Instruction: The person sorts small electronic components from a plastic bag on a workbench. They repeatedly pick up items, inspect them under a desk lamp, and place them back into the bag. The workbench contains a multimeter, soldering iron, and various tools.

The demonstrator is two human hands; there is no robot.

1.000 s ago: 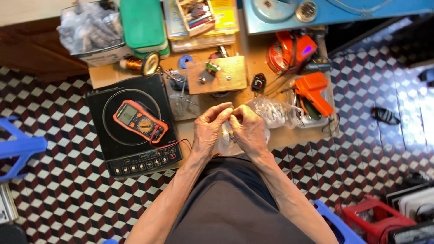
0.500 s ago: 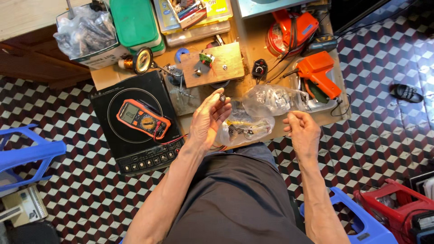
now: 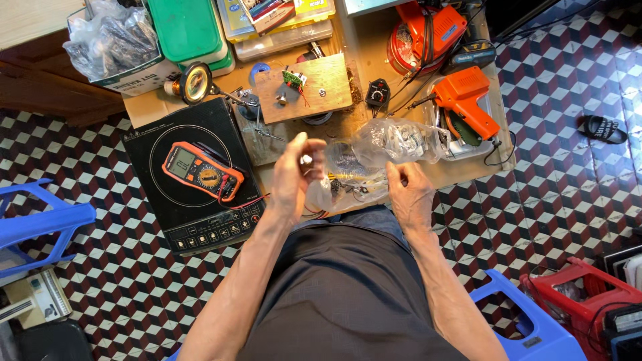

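Observation:
My left hand point(image 3: 292, 177) is raised over the low workbench and pinches a small silvery part point(image 3: 305, 160) between thumb and fingertips. My right hand point(image 3: 408, 194) rests at the bench's near edge and grips the edge of a clear plastic bag point(image 3: 348, 177) of small parts and wires. A second clear bag point(image 3: 400, 140) with metal pieces lies just beyond it. An orange multimeter point(image 3: 202, 172) sits on a black induction cooker point(image 3: 194, 177) to the left of my left hand.
A wooden block with a small circuit board point(image 3: 304, 87) lies at mid-bench, an orange heat gun point(image 3: 468, 100) and an orange tool point(image 3: 428, 33) at the right. Green and yellow boxes point(image 3: 190, 30) stand at the back. Blue stools point(image 3: 40, 224) and a red crate point(image 3: 582, 294) sit on the chequered floor.
My hands were together over the bag, then came apart. The left hand lifted with the small part, and the right hand moved back onto the bag's edge.

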